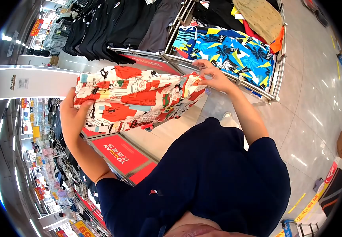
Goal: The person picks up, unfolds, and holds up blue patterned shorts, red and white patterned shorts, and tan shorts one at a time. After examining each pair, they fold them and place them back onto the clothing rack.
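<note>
A red and white patterned garment (135, 96) with small printed drawings is stretched out in the air between my two hands. My left hand (74, 108) grips its gathered end at the left, thumb on top of the cloth. At the other end, my right hand (214, 78) pinches the edge of the cloth between thumb and fingers. The middle of the garment hangs in folds, and its lower part drapes over the pale floor and red signs below.
Blue palm-print shorts (228, 51) and a tan garment (260, 17) lie in a metal-railed bin (275, 85) ahead. Black trousers (111, 27) hang on a rack at upper left. A white panel (32, 83) stands left, above red signs (119, 154). Tiled floor extends right.
</note>
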Tool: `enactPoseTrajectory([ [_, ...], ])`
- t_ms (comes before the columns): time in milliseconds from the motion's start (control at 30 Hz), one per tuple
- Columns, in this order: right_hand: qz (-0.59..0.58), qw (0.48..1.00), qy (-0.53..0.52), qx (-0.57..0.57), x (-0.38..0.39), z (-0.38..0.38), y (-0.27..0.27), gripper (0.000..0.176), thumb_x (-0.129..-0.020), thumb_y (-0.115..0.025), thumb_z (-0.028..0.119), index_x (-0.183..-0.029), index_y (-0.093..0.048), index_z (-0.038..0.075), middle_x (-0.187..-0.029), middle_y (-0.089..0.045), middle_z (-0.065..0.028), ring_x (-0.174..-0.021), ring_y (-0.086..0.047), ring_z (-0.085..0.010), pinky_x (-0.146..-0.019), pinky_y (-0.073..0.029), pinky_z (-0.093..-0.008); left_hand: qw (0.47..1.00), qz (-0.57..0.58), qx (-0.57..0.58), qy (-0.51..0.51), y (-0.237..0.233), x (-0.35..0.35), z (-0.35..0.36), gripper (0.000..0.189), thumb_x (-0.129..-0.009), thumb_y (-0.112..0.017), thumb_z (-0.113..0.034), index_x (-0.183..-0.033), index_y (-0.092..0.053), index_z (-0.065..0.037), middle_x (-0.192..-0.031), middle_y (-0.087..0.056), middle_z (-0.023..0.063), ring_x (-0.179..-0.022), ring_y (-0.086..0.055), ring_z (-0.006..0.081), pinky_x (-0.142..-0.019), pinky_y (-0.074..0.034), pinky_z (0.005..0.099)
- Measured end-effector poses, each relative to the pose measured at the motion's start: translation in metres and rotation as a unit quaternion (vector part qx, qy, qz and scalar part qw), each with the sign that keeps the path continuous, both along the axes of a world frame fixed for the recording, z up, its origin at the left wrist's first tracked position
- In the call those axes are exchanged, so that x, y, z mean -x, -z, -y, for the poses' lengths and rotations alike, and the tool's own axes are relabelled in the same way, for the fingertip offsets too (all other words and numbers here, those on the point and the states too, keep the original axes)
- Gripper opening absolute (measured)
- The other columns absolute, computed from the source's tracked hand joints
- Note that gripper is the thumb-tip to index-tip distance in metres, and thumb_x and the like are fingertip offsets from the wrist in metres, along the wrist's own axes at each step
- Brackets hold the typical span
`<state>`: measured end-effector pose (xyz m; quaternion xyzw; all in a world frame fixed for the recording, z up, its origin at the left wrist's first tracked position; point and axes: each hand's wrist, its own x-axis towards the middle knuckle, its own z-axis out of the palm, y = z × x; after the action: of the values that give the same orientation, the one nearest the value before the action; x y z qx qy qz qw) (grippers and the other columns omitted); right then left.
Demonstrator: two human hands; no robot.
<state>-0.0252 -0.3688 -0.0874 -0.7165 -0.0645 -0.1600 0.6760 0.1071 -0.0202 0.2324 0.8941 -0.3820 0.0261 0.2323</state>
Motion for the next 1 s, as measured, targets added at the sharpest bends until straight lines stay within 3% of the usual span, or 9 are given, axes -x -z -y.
enactPoseTrajectory([
  [133,0.014,0.995,-0.098,-0.019,-0.001,-0.007,-0.002,0.013,-0.078,-0.075,0.009,-0.085,-0.067,0.001,-0.147,-0.047,-0.0122,-0.139,-0.039,-0.0274,-0.111,-0.033,-0.0402,0.999,-0.019,0.018,0.023,-0.006,0.002,0.001,0.034,-0.083,-0.074,-0.016,-0.103,-0.058,0.007,-0.088,-0.072,0.0125,-0.077,-0.065,0.0132,-0.074,-0.051,0.0287],
  [267,0.004,0.990,-0.137,-0.023,-0.004,-0.025,0.005,0.015,-0.081,-0.076,0.013,-0.087,-0.069,0.001,-0.139,-0.055,-0.0129,-0.133,-0.046,-0.0274,-0.110,-0.035,-0.0395,0.999,-0.008,0.019,0.029,-0.008,0.002,0.001,0.034,-0.083,-0.073,-0.016,-0.103,-0.058,0.006,-0.088,-0.072,0.0118,-0.077,-0.064,0.0130,-0.074,-0.050,0.0282],
  [333,-0.025,0.991,-0.131,-0.013,-0.007,-0.030,0.018,0.023,-0.080,-0.074,0.007,-0.103,-0.073,0.003,-0.133,-0.059,-0.0114,-0.126,-0.051,-0.0262,-0.107,-0.037,-0.0393,1.000,-0.012,0.013,0.025,-0.008,0.002,-0.002,0.033,-0.083,-0.073,-0.016,-0.103,-0.058,0.006,-0.088,-0.072,0.0118,-0.077,-0.064,0.0130,-0.075,-0.050,0.0280],
  [500,-0.024,0.999,0.044,-0.003,-0.008,-0.024,0.016,0.012,-0.083,-0.070,0.002,-0.093,-0.064,-0.002,-0.085,-0.062,-0.0049,-0.078,-0.055,-0.0154,-0.076,-0.046,-0.0294,1.000,-0.022,0.002,-0.002,-0.010,0.006,-0.016,0.028,-0.086,-0.070,-0.014,-0.104,-0.059,0.005,-0.088,-0.072,0.0108,-0.078,-0.061,0.0097,-0.074,-0.049,0.0269],
  [600,-0.140,0.973,0.064,-0.171,-0.016,-0.004,0.030,0.010,-0.084,-0.071,0.001,-0.092,-0.065,0.002,-0.087,-0.062,-0.0001,-0.075,-0.053,-0.0048,-0.067,-0.043,-0.0219,0.999,-0.027,0.023,-0.028,-0.004,0.014,-0.009,0.025,-0.089,-0.067,-0.012,-0.104,-0.059,0.006,-0.089,-0.071,0.0108,-0.078,-0.060,0.0092,-0.074,-0.049,0.0265],
  [733,-0.047,0.973,0.092,-0.207,-0.019,0.001,0.050,0.036,-0.085,-0.068,-0.006,-0.115,-0.055,0.006,-0.088,-0.062,0.0019,-0.078,-0.057,-0.0035,-0.066,-0.044,-0.0181,0.998,-0.042,0.041,-0.010,0.012,0.012,0.003,0.029,-0.095,-0.061,-0.016,-0.114,-0.058,0.006,-0.094,-0.070,0.0105,-0.082,-0.058,0.0098,-0.077,-0.048,0.0275],
  [800,-0.062,0.967,0.107,-0.222,-0.009,0.007,0.080,0.034,-0.089,-0.067,0.002,-0.120,-0.053,0.003,-0.093,-0.062,0.0006,-0.080,-0.059,-0.0058,-0.068,-0.045,-0.0205,0.997,-0.060,0.048,-0.023,0.010,0.019,0.013,0.029,-0.096,-0.059,-0.017,-0.114,-0.058,0.006,-0.094,-0.069,0.0102,-0.082,-0.058,0.0100,-0.078,-0.047,0.0274],
  [867,-0.067,0.929,0.271,-0.245,-0.015,-0.003,0.159,0.030,-0.092,-0.068,0.016,-0.117,-0.057,0.005,-0.088,-0.060,0.0002,-0.078,-0.053,-0.0068,-0.068,-0.044,-0.0234,0.995,-0.076,0.053,-0.034,0.011,0.023,0.024,0.029,-0.098,-0.057,-0.018,-0.115,-0.058,0.005,-0.094,-0.068,0.0099,-0.083,-0.057,0.0102,-0.078,-0.047,0.0273],
  [1000,-0.405,0.836,0.160,-0.334,0.032,-0.066,0.233,0.060,-0.096,-0.049,0.060,-0.125,-0.055,0.008,-0.112,-0.063,-0.0086,-0.107,-0.057,-0.0206,-0.091,-0.046,-0.0426,0.996,-0.084,-0.022,-0.002,0.011,0.023,0.058,0.026,-0.101,-0.051,-0.020,-0.106,-0.057,0.004,-0.085,-0.063,0.0062,-0.076,-0.049,0.0095,-0.071,-0.044,0.0271],
])
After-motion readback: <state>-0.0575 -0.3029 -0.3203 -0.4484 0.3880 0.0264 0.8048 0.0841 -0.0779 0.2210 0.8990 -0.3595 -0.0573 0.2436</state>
